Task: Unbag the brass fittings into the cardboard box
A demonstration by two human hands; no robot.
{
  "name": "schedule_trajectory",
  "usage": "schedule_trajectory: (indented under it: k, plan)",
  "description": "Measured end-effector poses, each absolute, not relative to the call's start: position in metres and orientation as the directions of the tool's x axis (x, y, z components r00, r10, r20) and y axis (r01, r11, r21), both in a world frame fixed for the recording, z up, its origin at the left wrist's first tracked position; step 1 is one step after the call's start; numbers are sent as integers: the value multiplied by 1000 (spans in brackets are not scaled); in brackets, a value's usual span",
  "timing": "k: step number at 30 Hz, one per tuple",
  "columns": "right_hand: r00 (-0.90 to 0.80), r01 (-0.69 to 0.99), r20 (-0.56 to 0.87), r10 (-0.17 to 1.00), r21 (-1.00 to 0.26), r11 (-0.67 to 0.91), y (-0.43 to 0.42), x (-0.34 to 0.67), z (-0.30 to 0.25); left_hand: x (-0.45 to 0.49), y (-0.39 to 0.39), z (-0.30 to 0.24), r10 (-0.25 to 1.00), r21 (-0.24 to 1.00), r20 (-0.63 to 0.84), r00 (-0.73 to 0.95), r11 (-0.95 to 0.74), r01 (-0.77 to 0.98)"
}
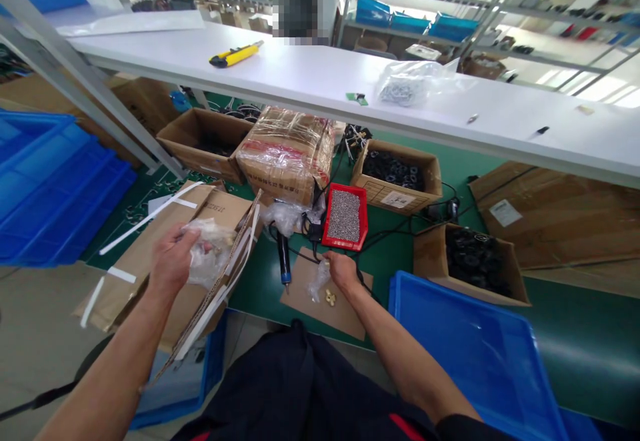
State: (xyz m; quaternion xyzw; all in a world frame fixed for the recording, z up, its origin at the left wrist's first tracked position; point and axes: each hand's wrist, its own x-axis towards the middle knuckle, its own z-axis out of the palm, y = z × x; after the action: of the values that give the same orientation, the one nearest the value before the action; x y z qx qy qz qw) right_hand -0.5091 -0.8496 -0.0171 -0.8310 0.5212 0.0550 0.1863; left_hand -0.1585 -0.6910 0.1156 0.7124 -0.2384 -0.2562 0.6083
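My left hand [171,258] is closed on a clear plastic bag [207,264] over the open cardboard box [200,206] on the left; brassy pieces show faintly through the plastic. My right hand [342,270] is closed on a small clear plastic bag [317,282], which hangs over a flat cardboard sheet [300,293]. Just below that bag, small brass-coloured parts [331,297] lie on the sheet. An electric screwdriver [283,259] with a black body and blue end rests between my hands.
A red tray [364,221] of small metal pieces stands behind my right hand. Boxes of black parts [400,197] [425,264] sit to the right, near a blue bin [465,347]. Stacked blue crates [65,194] stand left. A white shelf [310,71] with a yellow utility knife [237,55] crosses above.
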Motion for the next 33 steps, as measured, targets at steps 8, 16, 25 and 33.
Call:
schedule_trajectory:
  k: [8, 16, 25, 33]
  plan:
    - [603, -797, -267, -752, -142, -588, -846, -496, 6, -164, -688, 168, -482, 966, 15, 876, 232, 111]
    - [643, -761, -271, -717, -119, -638, -851, -495, 31, -246, -656, 238, -589, 918, 290, 755, 394, -45]
    - [630, -777, -199, -751, -166, -608, -857, -517, 60, -318, -698, 167, -779, 914, -219, 587, 45, 402]
    - [396, -765, 108, -912, -510, -393, -860, -527, 69, -337, -734, 90, -807, 895, -249, 536, 19, 445]
